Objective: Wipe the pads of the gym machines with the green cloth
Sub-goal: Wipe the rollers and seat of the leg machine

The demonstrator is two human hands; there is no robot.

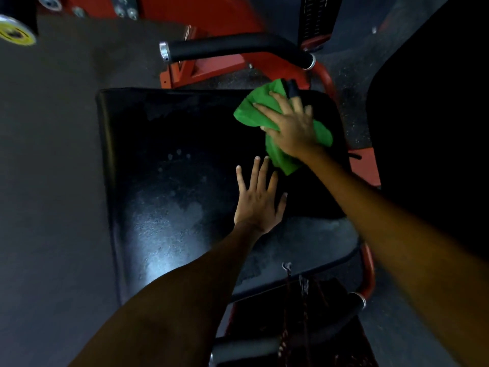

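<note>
Green cloth (254, 112) lies crumpled under right hand (293, 128) on pad (169, 160).

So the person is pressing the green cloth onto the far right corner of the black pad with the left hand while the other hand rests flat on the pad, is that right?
Not quite: the head view shows the right hand pressing the green cloth onto the far right corner of the black pad. It is the left hand that rests flat on the pad, fingers spread.

Green cloth (275, 120), black pad (180, 144), seemingly red frame (211, 67)
</note>
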